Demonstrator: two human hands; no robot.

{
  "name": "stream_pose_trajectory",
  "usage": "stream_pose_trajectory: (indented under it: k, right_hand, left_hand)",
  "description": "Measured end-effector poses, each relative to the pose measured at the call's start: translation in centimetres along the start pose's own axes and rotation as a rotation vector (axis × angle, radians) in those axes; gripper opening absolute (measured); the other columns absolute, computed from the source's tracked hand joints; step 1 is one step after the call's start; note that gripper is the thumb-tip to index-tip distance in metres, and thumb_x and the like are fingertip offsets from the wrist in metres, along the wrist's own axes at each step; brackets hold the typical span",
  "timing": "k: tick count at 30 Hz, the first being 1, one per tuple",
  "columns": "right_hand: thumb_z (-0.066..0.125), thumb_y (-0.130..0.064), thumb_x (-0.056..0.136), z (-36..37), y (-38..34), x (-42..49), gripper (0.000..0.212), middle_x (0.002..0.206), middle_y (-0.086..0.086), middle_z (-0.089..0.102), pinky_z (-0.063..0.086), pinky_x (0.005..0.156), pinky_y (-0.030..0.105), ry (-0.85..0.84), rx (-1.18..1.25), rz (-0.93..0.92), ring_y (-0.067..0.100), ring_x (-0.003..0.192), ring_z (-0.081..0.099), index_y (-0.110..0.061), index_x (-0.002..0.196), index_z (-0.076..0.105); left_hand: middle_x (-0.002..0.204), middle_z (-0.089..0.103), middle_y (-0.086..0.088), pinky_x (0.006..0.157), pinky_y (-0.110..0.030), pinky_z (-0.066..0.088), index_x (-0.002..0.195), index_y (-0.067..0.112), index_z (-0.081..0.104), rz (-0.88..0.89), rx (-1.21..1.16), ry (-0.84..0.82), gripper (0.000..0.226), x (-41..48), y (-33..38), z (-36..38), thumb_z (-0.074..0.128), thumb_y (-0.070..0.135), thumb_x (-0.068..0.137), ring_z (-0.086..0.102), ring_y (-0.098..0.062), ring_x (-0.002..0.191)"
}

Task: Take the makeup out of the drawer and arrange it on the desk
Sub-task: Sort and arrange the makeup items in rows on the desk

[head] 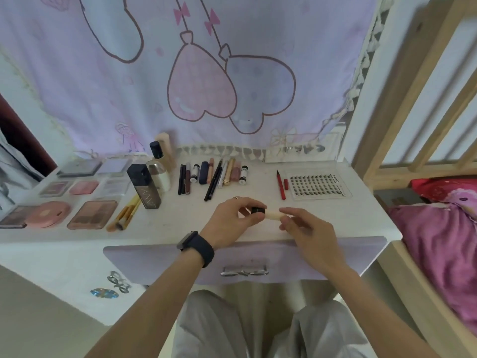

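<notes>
1. Hands: left hand pinches the black cap end, right hand pinches the pale body of a small tube, held level just above the worktop, centre of frame. Both closed on it.
2. Risk: cap comes off if the hands pull or twist apart; can't tell whether it is seated. Contents could smear on the worktop.
3. Risk: tube is round; laid down loose near the front edge it can roll off above the drawer, which looks shut.
4. Risk: placing it into the pen row above centre of frame, a knuckle nudge scatters the slim sticks lying side by side.
5. Risk: tall dark bottle, left of centre, stands upright near the brushes; a sweeping left forearm tips it onto the palettes at lower left.
6. Free gap sits between the pen row and the red liner, right of centre; safest drop zone, my judgement.
</notes>
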State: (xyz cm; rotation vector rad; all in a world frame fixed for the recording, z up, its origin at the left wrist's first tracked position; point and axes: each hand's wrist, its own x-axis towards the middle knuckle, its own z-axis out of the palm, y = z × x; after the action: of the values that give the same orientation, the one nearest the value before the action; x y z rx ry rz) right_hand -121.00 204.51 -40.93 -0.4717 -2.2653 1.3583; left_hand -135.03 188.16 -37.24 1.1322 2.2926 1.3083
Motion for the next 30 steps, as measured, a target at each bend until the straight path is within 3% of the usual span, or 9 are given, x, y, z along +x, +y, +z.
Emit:
stream_pose_trajectory:
  k: [5, 10, 14, 16, 20, 23, 26, 30]
  right_hand:
    - [0.065, -0.024, 0.098, 1.1, -2.0, 0.0, 0.013, 0.083, -0.002, 0.078, 0.052, 0.069, 0.012, 0.086, 0.387, 0.114, 0.008, 0.078, 0.073, -0.027, 0.106, 0.075]
    - [0.064, -0.024, 0.099, 2.8, -3.5, 0.3, 0.016, 0.086, 0.005, 0.078, 0.055, 0.062, 0.021, 0.003, 0.56, 0.315, 0.012, 0.068, 0.069, -0.017, 0.1, 0.078]
    - [0.067, -0.035, 0.097, 2.7, -3.0, 1.0, 0.016, 0.086, 0.001, 0.078, 0.053, 0.058, 0.021, -0.019, 0.415, 0.305, 0.009, 0.061, 0.064, -0.023, 0.102, 0.077]
    - [0.065, -0.043, 0.097, 2.3, -2.6, 1.6, 0.021, 0.082, -0.002, 0.077, 0.051, 0.055, 0.022, 0.022, 0.319, 0.281, 0.009, 0.057, 0.062, -0.025, 0.103, 0.073]
    - [0.047, -0.067, 0.094, 1.6, -2.7, 3.8, 0.045, 0.074, -0.01, 0.072, 0.045, 0.061, 0.025, 0.086, 0.071, 0.189, 0.001, 0.052, 0.057, -0.028, 0.089, 0.069]
    - [0.031, -0.077, 0.091, 1.6, -2.9, 5.5, 0.065, 0.069, -0.007, 0.069, 0.042, 0.062, 0.027, 0.007, -0.084, 0.152, 0.005, 0.061, 0.06, -0.025, 0.077, 0.068]
    - [0.028, -0.074, 0.094, 2.2, -2.1, 6.2, 0.067, 0.066, -0.002, 0.065, 0.043, 0.064, 0.031, -0.03, -0.21, 0.158, 0.015, 0.067, 0.06, -0.023, 0.07, 0.064]
    - [0.022, -0.065, 0.099, 3.0, -0.6, 5.9, 0.065, 0.059, -0.008, 0.062, 0.036, 0.058, 0.026, 0.03, -0.329, 0.166, 0.005, 0.063, 0.057, -0.028, 0.064, 0.064]
  left_hand:
    - [0.097, 0.075, 0.011, 0.07, -0.014, 0.05, 0.11, 0.029, 0.073, -0.138, -0.465, 0.067, 0.023, -0.3, 1.0, 0.0, 0.075, 0.027, 0.087, 0.067, -0.001, 0.087]
    - [0.102, 0.075, 0.01, 0.074, -0.019, 0.054, 0.113, 0.025, 0.072, -0.156, -0.456, 0.07, 0.023, -0.3, 1.1, 1.0, 0.068, 0.033, 0.092, 0.068, -0.006, 0.093]
    - [0.101, 0.075, 0.012, 0.078, -0.016, 0.051, 0.112, 0.026, 0.065, -0.147, -0.398, 0.106, 0.019, 0.1, 0.3, 0.9, 0.064, 0.034, 0.096, 0.067, 0.0, 0.095]
    - [0.098, 0.072, 0.013, 0.078, -0.011, 0.046, 0.113, 0.032, 0.062, -0.121, -0.239, 0.149, 0.018, 0.4, -0.4, 0.6, 0.063, 0.037, 0.096, 0.063, 0.007, 0.093]
    - [0.099, 0.056, 0.013, 0.075, -0.017, 0.041, 0.119, 0.037, 0.061, -0.008, 0.089, 0.121, 0.022, 1.5, -1.3, 0.3, 0.059, 0.037, 0.097, 0.053, 0.003, 0.09]
    - [0.098, 0.051, 0.012, 0.079, -0.018, 0.042, 0.123, 0.038, 0.061, 0.075, 0.206, 0.061, 0.026, 2.3, -1.1, 0.6, 0.057, 0.041, 0.097, 0.051, -0.001, 0.091]
    - [0.098, 0.051, 0.013, 0.082, -0.023, 0.046, 0.126, 0.036, 0.059, 0.126, 0.3, 0.04, 0.029, 2.7, -1.1, 1.4, 0.05, 0.046, 0.1, 0.05, -0.006, 0.095]
    - [0.087, 0.052, 0.009, 0.071, -0.033, 0.045, 0.107, 0.025, 0.053, 0.149, 0.375, 0.058, 0.032, 2.6, -1.4, 2.8, 0.028, 0.045, 0.106, 0.047, -0.011, 0.08]
